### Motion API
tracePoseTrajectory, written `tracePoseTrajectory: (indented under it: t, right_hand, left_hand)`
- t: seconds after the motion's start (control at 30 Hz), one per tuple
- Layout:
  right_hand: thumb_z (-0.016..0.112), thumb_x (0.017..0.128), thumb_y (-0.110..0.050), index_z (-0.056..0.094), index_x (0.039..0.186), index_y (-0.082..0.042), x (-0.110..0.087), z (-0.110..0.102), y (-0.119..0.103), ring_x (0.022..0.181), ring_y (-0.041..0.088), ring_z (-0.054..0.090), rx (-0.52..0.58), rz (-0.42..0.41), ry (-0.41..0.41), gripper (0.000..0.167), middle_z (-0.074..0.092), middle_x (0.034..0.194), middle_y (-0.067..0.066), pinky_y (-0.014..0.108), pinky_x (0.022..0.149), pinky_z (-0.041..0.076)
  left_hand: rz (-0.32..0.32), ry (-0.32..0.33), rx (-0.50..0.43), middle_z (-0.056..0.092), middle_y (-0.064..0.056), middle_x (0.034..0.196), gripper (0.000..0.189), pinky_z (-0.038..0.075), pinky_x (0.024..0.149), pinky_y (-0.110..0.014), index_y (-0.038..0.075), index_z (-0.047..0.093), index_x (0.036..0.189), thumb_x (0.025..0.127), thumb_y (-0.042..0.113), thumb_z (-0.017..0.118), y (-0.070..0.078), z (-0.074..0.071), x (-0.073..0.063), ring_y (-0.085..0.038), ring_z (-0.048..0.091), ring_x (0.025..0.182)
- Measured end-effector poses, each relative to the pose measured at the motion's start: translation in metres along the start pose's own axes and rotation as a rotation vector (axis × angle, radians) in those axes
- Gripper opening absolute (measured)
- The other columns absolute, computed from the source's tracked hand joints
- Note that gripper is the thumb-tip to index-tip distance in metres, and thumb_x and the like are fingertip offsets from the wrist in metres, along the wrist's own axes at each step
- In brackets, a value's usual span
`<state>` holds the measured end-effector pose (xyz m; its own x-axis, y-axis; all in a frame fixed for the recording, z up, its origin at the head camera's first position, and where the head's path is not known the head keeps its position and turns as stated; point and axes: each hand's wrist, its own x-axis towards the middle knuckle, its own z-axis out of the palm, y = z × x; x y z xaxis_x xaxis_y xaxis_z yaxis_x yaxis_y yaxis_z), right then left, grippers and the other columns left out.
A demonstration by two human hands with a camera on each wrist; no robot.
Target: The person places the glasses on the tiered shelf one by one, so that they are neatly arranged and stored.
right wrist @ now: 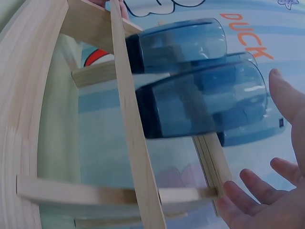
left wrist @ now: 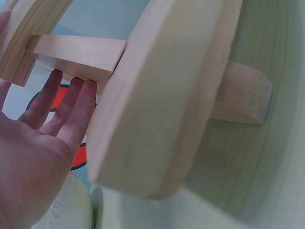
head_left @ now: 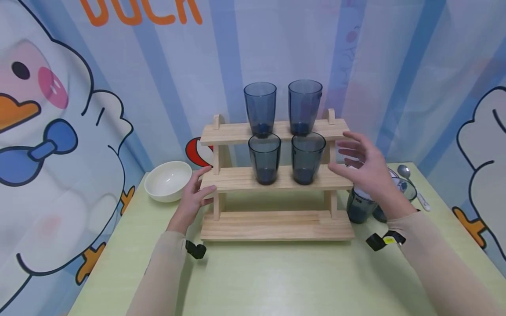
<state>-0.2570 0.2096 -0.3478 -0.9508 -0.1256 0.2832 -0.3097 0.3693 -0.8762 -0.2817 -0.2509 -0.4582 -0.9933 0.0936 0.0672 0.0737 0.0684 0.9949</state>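
A three-tier wooden rack (head_left: 272, 226) stands on the table. Two blue-grey glass tumblers (head_left: 305, 105) are upright on its top tier, and two more tumblers (head_left: 265, 159) are on the middle tier. My left hand (head_left: 192, 197) is at the rack's left end, around the height of the middle tier. In the left wrist view, fairly straight fingertips touch the wooden side post (left wrist: 78, 52). To the right of the middle tier is my right hand (head_left: 365, 164), fingers spread and slightly bent, holding nothing. The right wrist view shows its palm facing the tumblers (right wrist: 205, 102).
A white bowl (head_left: 168, 181) sits behind the left hand. Right of the rack, partly hidden by the right hand and wrist, are another tumbler (head_left: 359, 208), other dishes and a spoon (head_left: 413, 186). A cartoon-printed curtain (head_left: 269, 44) hangs behind the table.
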Motion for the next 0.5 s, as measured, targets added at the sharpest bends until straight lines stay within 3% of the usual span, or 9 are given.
tracePoseTrajectory:
  t: [0.13,0.37,0.5]
  right_hand:
    - [0.080,0.095,-0.026,0.035,0.163,-0.026,-0.010,-0.018,0.005,0.142,0.031,0.051,-0.054,0.000,0.026,0.082,0.051,0.156,0.009,0.049,0.119,0.042]
    - [0.079,0.096,-0.027,0.035,0.163,-0.033,-0.027,-0.051,0.025,0.140,0.031,0.051,-0.131,0.017,0.092,0.080,0.049,0.156,0.012,0.009,0.100,0.048]
    - [0.078,0.097,-0.024,0.036,0.163,-0.031,-0.034,-0.068,0.039,0.137,0.022,0.052,-0.148,0.031,0.143,0.079,0.049,0.155,0.014,0.006,0.098,0.046]
  left_hand:
    - [0.003,0.003,-0.002,0.040,-0.017,0.161,0.067,0.047,0.108,-0.066,0.024,0.036,0.163,0.103,0.020,0.066,0.000,0.001,0.000,-0.041,0.049,0.138]
    - [0.002,0.001,-0.008,0.040,-0.017,0.161,0.066,0.048,0.107,-0.066,0.025,0.037,0.162,0.103,0.019,0.066,0.000,0.001,0.000,-0.041,0.049,0.137]
    - [0.001,0.005,-0.004,0.040,-0.016,0.161,0.066,0.048,0.108,-0.066,0.025,0.037,0.162,0.103,0.020,0.067,-0.001,0.001,0.000,-0.041,0.049,0.138]
